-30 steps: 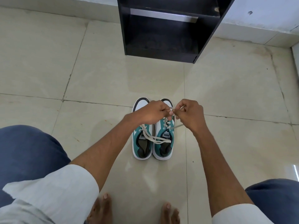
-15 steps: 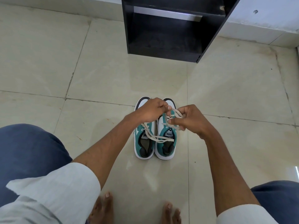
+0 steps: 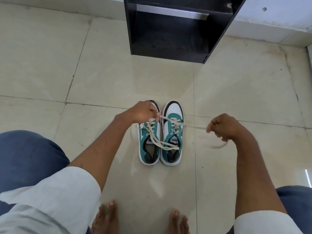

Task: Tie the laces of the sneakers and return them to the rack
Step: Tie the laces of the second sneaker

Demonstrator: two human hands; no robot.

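Just left of the frame's centre, the left hand (image 3: 141, 112) sits over the toe of the left sneaker (image 3: 149, 141), its fingers pressed together on one end of a cream lace (image 3: 170, 121). That lace belongs to the right sneaker (image 3: 172, 132), which stands touching its partner on the tiled floor (image 3: 84, 73) at mid-frame. Further right, the right hand (image 3: 222, 127) has swung well out from the shoes and pinches the other end, so the strand now runs taut across the eyelets between the two hands; a loose tail blurs below the right wrist.

A moment ago both hands were bunched close together above the right shoe's tongue. Their pulling apart suggests a first crossing of the knot is being cinched tight, with the bow likely yet to come. The left shoe's laces lie slack across both openings, untied. The black rack (image 3: 168, 31) stands at the upper centre, its lower shelf vacant, well apart from the pair.
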